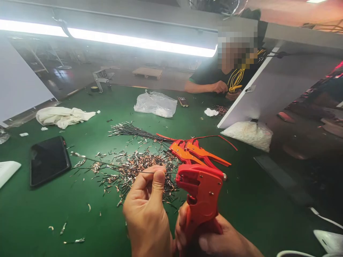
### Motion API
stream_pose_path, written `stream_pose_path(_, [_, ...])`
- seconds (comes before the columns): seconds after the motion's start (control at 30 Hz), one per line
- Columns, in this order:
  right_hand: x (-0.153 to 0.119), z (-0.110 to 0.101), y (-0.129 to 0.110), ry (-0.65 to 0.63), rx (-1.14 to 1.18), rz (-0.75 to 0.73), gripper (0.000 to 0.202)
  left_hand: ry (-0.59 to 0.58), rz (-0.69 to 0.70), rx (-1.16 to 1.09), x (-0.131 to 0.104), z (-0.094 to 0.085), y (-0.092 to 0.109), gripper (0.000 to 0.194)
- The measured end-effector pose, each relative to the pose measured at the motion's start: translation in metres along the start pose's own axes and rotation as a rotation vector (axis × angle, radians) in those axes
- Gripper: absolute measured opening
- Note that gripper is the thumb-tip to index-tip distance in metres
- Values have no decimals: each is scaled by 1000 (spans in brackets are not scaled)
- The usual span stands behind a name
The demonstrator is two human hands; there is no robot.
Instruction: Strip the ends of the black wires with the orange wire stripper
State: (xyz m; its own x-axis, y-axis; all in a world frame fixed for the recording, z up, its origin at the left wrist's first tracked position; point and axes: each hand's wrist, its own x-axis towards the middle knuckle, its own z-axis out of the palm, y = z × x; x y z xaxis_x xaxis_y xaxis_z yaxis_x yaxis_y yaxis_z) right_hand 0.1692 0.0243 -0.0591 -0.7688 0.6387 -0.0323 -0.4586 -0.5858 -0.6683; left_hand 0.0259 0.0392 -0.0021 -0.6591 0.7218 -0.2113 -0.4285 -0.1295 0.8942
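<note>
Between thumb and forefinger, my left hand (150,200) pinches a thin black wire (112,165). One end of the wire reaches the jaws of a red wire stripper (205,192); whether the jaws bite it I cannot tell. My right hand (214,235) wraps around the stripper's handles, which hide part of the fingers. Beneath the wire lies a heap of short black and copper wire scraps (150,160). Behind the heap is a bundle of black wires (136,130) with silvery ends. Two orange-and-red wire strippers (198,151) rest beside the bundle.
A black phone (49,160) and a white cloth (64,116) lie on the left. Clear plastic bags (157,103) sit farther back. At right stand a white panel (249,85) and a bag of white bits (249,135). Across the table, a person (214,78) handles yellow wires.
</note>
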Motion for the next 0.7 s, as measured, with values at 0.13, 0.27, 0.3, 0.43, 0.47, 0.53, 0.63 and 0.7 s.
stream_pose_path(0.13, [-2,-6,4,-37,20,-9,35,8,-21,-7,-2,2,-3,30])
stream_pose_path(0.27, [-2,-6,4,13,19,-31,40,6,-40,1,-6,0,-3,34])
stream_pose_path(0.3, [-2,-6,4,19,19,-32,41,6,-52,1,-6,0,-1,36])
stream_pose_path(0.43, [1,-5,4,11,40,-42,39,75,-116,-10,-6,4,7,46])
stream_pose_path(0.47, [2,-5,4,11,43,-41,39,106,-136,-23,-6,6,9,49])
stream_pose_path(0.53, [2,-5,5,15,46,-26,40,143,-184,-51,-6,9,12,52])
stream_pose_path(0.63, [1,-4,7,42,61,4,43,124,-215,-48,-5,11,13,51])
stream_pose_path(0.7, [1,-3,7,51,69,9,43,93,-189,-30,-5,10,11,48])
